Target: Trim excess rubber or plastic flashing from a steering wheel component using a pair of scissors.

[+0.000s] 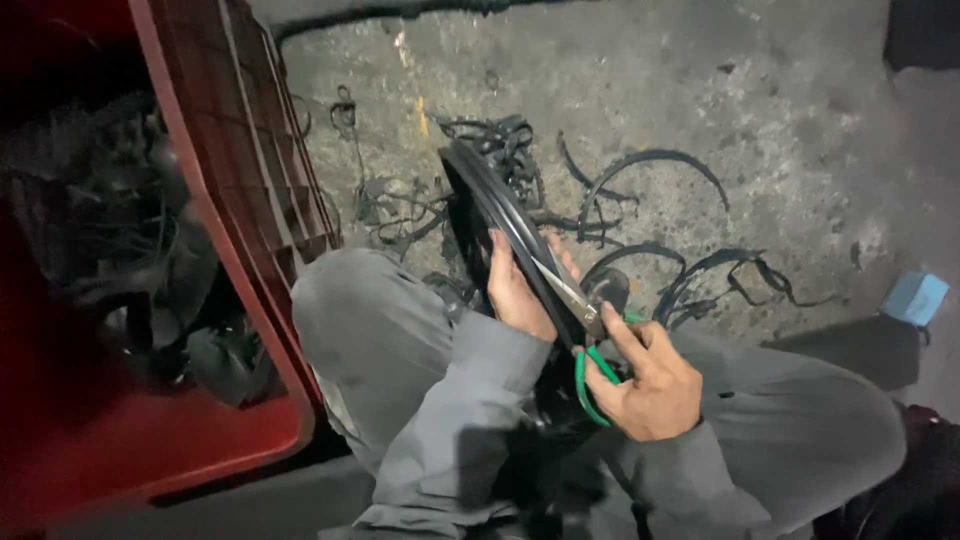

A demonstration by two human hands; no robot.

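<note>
Left hand [515, 290] wraps around the black rubber ring [500, 215], fingers pressed on its edge, holding it upright above the knees. Right hand [650, 385] is closed through the green handles of the scissors [575, 310], whose blades sit on the ring's rim just beside the left fingers. Beyond the grip, black rubber strips [650, 215] litter the concrete floor [780, 110]; a red crate [215, 200] stands left of it.
</note>
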